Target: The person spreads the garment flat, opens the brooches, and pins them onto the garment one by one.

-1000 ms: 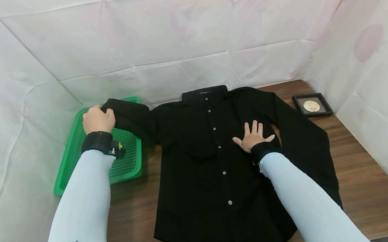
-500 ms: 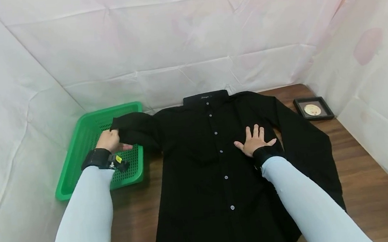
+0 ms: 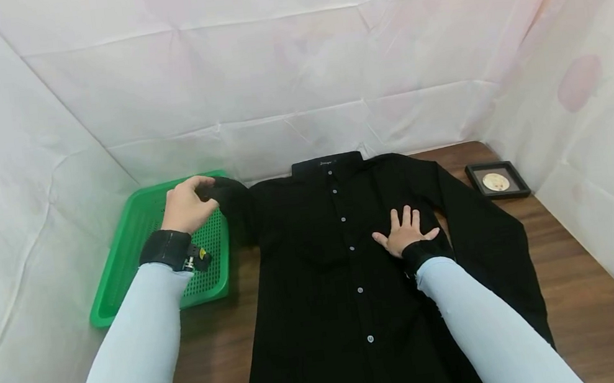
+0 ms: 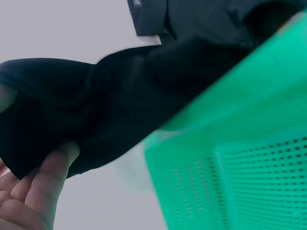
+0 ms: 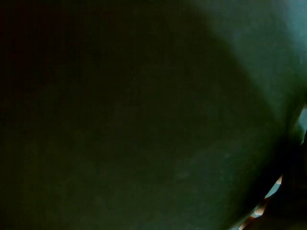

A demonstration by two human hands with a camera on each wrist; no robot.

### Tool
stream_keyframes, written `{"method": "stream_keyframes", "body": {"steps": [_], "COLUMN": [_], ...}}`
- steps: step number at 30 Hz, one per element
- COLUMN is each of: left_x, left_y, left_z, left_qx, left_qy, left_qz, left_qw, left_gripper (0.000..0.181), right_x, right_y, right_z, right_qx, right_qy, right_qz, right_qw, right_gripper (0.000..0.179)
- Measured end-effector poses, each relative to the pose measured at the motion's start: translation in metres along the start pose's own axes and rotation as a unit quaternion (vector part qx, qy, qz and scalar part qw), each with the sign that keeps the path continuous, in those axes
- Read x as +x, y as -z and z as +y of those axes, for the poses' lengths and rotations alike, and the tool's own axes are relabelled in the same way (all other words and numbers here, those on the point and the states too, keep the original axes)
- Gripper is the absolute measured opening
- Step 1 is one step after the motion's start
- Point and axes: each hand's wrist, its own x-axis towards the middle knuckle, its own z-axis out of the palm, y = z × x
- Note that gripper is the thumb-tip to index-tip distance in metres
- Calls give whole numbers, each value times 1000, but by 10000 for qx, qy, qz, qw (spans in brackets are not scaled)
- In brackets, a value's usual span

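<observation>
A black button-up shirt (image 3: 304,267) lies front up across the table, its collar toward the back wall. My left hand (image 3: 187,205) grips the end of the shirt's left-side sleeve (image 4: 120,100), raised over the green basket. In the left wrist view the thumb and fingers (image 4: 48,187) pinch the cuff's edge, and the sleeve stretches back toward the collar. My right hand (image 3: 405,231) rests flat on the shirt's chest with fingers spread, right of the button row. The right wrist view is almost filled by dark cloth.
A green plastic basket (image 3: 119,270) with a perforated bottom stands at the left, under the raised sleeve. A small black frame with a round pale disc (image 3: 496,181) lies at the back right of the wooden table (image 3: 587,287). White sheeting (image 3: 293,62) walls the back and sides.
My left hand has dipped toward the shirt, then come up and rightward with the cuff, the sleeve now bunched shorter. The right hand stays in place. The head view has tilted slightly upward.
</observation>
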Motion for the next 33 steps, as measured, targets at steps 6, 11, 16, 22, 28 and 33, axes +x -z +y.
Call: {"method": "stream_keyframes", "body": {"steps": [6, 11, 16, 22, 28, 33], "left_x": [3, 3, -1, -13, -29, -35], "left_y": [3, 13, 15, 14, 22, 27], "left_z": [18, 17, 5, -18, -51, -72], "left_qx": [163, 245, 12, -775, -1627, -2332], "left_qy": [-733, -1140, -639, 1328, 3070, 3812], "left_qz": [315, 1059, 2362, 3290, 1587, 708], "left_qw": [9967, 9875, 9696, 9317, 9241, 8918], "left_gripper": [46, 42, 30, 25, 54, 36], "right_x": [-3, -4, -4, -4, -4, -4], "right_y": [0, 1, -1, -4, -3, -3], "right_z": [-2, -4, -4, -4, -4, -3], "right_qx": [-36, 0, -16, -35, 14, -25], "right_qy": [-76, -82, -124, -76, -71, -124], "right_qz": [-60, -47, -53, 22, 28, -16], "right_qw": [9999, 10000, 9999, 10000, 10000, 9999], "right_gripper": [89, 88, 88, 88, 89, 89]}}
